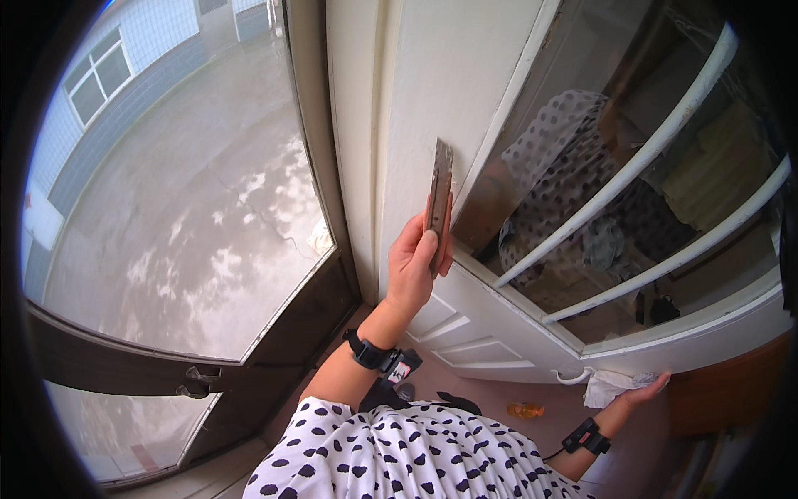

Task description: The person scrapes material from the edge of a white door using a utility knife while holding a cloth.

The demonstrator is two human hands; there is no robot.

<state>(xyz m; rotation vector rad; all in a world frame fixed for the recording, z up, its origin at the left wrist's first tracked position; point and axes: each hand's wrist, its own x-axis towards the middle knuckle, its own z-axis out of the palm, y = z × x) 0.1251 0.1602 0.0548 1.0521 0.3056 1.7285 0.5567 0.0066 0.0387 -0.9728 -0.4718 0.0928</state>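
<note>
My left hand (pixel 413 262) is raised in front of the white door frame, wrapped around a narrow scraper (pixel 440 191) with a worn, flat metal blade. The blade points up, close to the white panel (pixel 436 75). At the lower right, my right hand (pixel 645 391) is against the bottom edge of the white glazed door (pixel 619 353) as seen here. A crumpled white cloth (pixel 609 387) lies at its thumb side, apparently held against the door beside a white curved handle (pixel 573 377). Part of the fingers is hidden there.
White bars (pixel 632 183) cross the door's glass, which reflects a dotted garment. On the left stands a dark-framed glass door (pixel 274 333) with a handle (pixel 199 382), a paved yard beyond it. An orange item (pixel 525 411) lies on the floor. Brown wood (pixel 731 387) is at right.
</note>
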